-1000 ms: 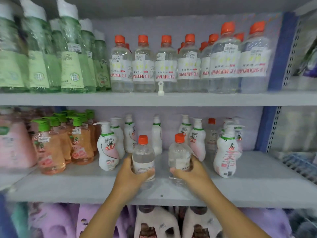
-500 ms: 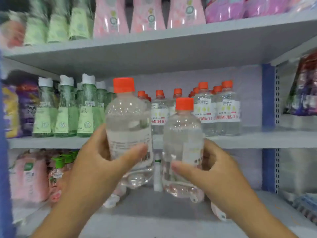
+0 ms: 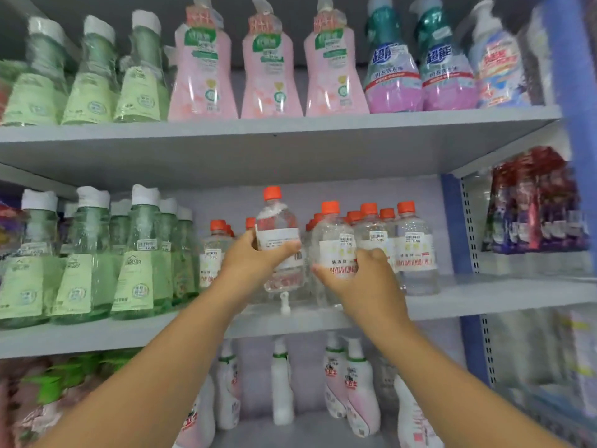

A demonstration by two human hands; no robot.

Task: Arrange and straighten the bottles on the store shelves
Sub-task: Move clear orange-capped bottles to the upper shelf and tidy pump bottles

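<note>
**Two clear bottles going onto the middle shelf**

Grey store shelves fill the view. At the middle shelf [image 3: 484,299], the left hand [image 3: 248,263] wraps its fingers and thumb round a raised orange-capped bottle [image 3: 277,240]; the right hand [image 3: 361,279] curls round a second bottle [image 3: 332,250] beside the matching row [image 3: 400,244]. Full and smooth, they look fairly heavy and slippery; the labelled waist seems the surest hold. Half a second ago both bottles were held nearer the camera, short of the shelf.

Shop, stocked shelves [image 3: 290,130], price-stickered bottles [image 3: 416,250]
</note>
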